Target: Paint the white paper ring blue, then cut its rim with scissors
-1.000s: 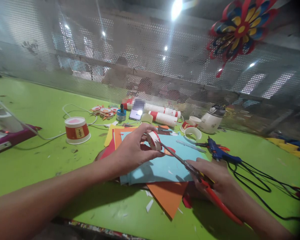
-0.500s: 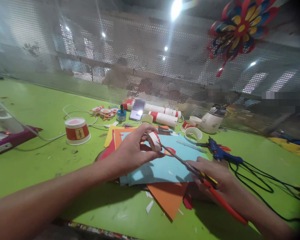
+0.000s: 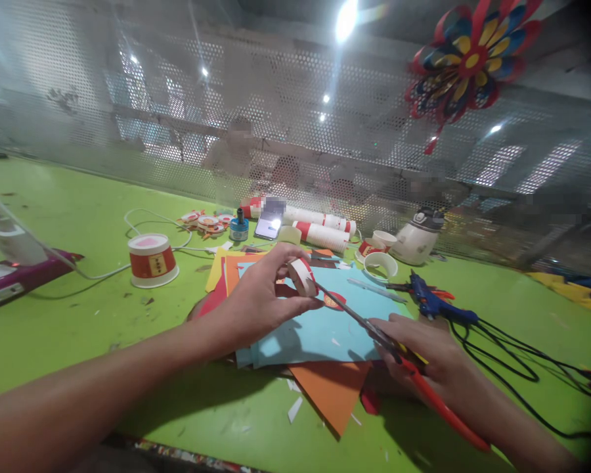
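Between the thumb and fingers of my left hand point(image 3: 268, 289) is a short red-and-white piece of paper cup point(image 3: 303, 277), tilted above the stacked paper. My right hand point(image 3: 423, 348) is closed round the red-handled scissors point(image 3: 436, 401). Their blades point up and left, with the tips at the edge of the cup piece. Under both hands lie light blue paper sheets point(image 3: 320, 335), with an orange sheet point(image 3: 328, 397) sticking out in front. A red paper scrap with a gold print point(image 3: 335, 301) rests on the blue paper behind the blades.
An upside-down red paper cup point(image 3: 152, 261) stands left, near a purple power strip point(image 3: 10, 282) and white cable. A blue glue gun point(image 3: 436, 299) with a black cord lies right. Behind are a glue bottle point(image 3: 239, 228), a phone point(image 3: 269, 222), stacked cups point(image 3: 320, 235) and a white kettle-like container point(image 3: 418, 240).
Both hands, the cup piece and the scissors stay almost where they were. The view has shifted very slightly.
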Available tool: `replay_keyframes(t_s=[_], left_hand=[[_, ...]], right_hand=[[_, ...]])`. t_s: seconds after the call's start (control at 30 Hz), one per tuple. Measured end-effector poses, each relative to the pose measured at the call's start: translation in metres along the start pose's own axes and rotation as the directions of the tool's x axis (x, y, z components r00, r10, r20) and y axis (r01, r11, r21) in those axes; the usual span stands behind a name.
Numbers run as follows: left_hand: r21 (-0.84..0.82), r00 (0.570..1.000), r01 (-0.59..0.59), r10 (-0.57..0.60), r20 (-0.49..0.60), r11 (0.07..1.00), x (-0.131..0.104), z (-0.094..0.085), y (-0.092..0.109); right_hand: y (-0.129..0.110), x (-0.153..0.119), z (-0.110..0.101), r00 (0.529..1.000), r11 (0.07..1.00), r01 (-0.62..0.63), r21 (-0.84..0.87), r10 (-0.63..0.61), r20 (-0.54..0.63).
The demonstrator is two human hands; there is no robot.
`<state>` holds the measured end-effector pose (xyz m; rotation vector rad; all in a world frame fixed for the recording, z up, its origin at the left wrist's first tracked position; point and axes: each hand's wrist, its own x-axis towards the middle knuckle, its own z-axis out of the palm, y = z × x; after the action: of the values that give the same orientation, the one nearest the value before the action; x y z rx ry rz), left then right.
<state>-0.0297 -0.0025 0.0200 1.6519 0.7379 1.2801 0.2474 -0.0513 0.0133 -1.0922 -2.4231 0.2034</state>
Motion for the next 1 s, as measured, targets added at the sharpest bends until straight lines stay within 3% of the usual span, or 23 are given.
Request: replay_keyframes(t_s=[0.23, 0.57, 0.73, 1.0], left_hand=[[0.003, 1.000, 0.009, -0.009, -0.020, 1.000, 0.0002, 0.0011, 0.0006], [0.030, 0.997, -0.062, 0.063, -0.044, 0.998, 0.0001, 0.0028, -0.0009], [0.078, 0.998, -0.043, 0.047, -0.046, 0.996, -0.0004, 0.0021, 0.0016], [0.077, 1.000, -0.017, 0.019, -0.021, 0.997, -0.0005, 0.0016, 0.0033]], right_hand=[[0.0011, -0.0025, 0.0039, 1.000, 1.000, 0.001, 0.017, -0.001, -0.013], [-0.0048, 0.0010, 0.0039, 0.999, 0.999, 0.021, -0.027, -0.022, -0.032], [0.0010, 0.0004, 0.0053, 0.996, 0.996, 0.019, -0.087, -0.027, -0.087], [0.0029, 0.0022, 0.0052, 0.996, 0.998, 0.036, -0.044, -0.040, -0.075]])
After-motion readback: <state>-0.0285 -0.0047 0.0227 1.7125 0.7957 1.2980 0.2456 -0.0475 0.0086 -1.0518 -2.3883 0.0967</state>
